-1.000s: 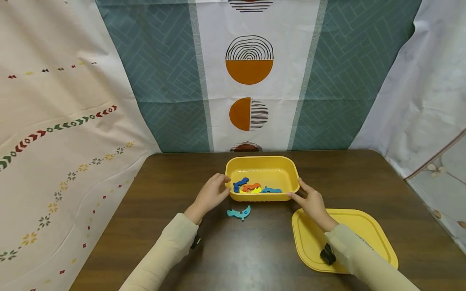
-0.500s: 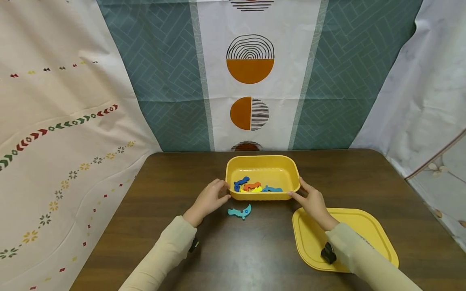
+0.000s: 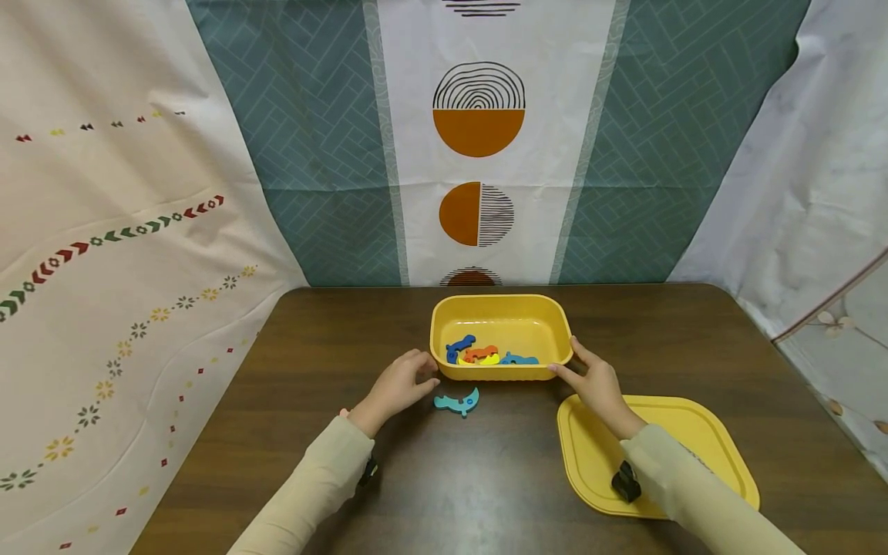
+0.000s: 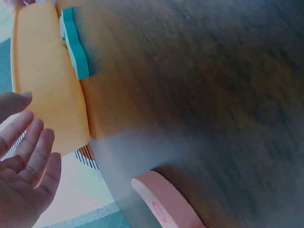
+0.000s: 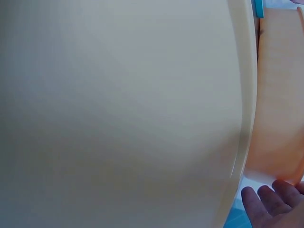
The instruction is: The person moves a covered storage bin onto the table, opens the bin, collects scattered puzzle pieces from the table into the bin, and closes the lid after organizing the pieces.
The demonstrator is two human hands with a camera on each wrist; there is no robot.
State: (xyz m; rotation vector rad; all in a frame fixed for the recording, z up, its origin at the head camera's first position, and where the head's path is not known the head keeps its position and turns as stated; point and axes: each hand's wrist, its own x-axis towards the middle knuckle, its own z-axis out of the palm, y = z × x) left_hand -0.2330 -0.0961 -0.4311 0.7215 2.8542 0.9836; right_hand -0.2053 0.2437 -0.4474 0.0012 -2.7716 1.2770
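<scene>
A yellow plastic box (image 3: 513, 373) stands on the table with several colourful animal-shaped pieces lying at its front left: dark blue (image 3: 461, 344), orange (image 3: 482, 353), yellow and light blue (image 3: 519, 359). At the box's left end is my left hand (image 3: 397, 389), fingers loosely bent and fingertips right at the wall. My right hand (image 3: 598, 385) holds the box's front right corner, thumb on the front rim and fingers round the side. A teal piece (image 3: 458, 403) lies just in front of the box. Beneath my left wrist lies a curved pink piece (image 4: 166, 202), mostly hidden in the head view.
A flat yellow lid (image 3: 694, 439) lies on the table (image 3: 472, 486) at the right, partly under my right forearm. Patterned cloth (image 3: 333, 154) hangs behind the table's far edge and along both sides.
My left hand has drawn slightly down and back from the box's left rim, its fingers closer together. The right hand, box and pieces stay put.
</scene>
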